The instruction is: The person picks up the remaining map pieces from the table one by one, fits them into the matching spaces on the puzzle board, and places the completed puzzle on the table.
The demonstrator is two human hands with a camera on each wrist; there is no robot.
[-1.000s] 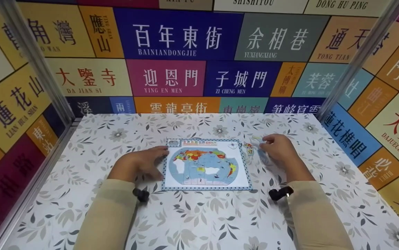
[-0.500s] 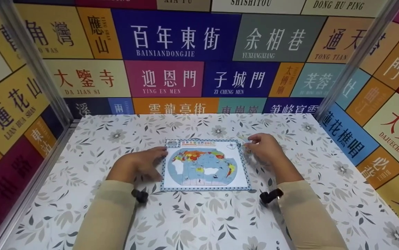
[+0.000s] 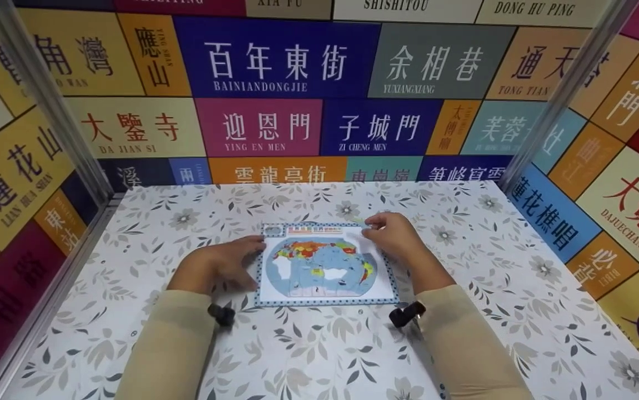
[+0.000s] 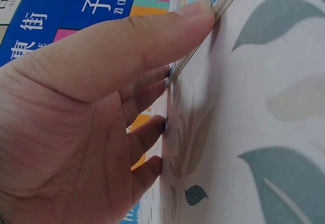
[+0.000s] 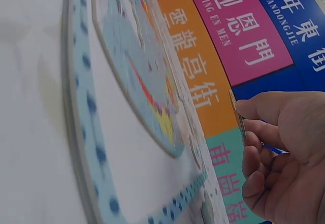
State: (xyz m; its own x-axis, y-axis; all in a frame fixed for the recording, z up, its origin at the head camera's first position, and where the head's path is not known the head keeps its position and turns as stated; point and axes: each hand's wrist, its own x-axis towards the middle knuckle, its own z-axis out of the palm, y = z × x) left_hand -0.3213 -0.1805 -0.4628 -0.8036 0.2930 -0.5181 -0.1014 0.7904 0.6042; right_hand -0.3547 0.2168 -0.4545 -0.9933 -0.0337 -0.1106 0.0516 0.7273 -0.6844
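A world map puzzle board [image 3: 328,300] with a blue dotted border lies on the table. White patches show in its map [image 3: 297,286] among the coloured pieces. My left hand [image 3: 222,264] rests at the board's left edge. In the left wrist view its thumb [image 4: 167,38] touches that edge, and the other fingers lie extended against it. My right hand [image 3: 394,236] is over the board's upper right corner. Between thumb and index finger it pinches a thin puzzle piece [image 5: 237,115], seen edge-on in the right wrist view and held above the board.
The table [image 3: 319,355] has a white leaf-and-flower cover. Behind it stands a wall [image 3: 275,61] of coloured panels with Chinese lettering, and metal posts [image 3: 564,83] rise at the corners. A black wrist strap [image 3: 407,315] sits on each sleeve.
My right hand has moved left with the pinched piece, from beside the board to over its upper right corner. My left hand has stayed at the left edge.
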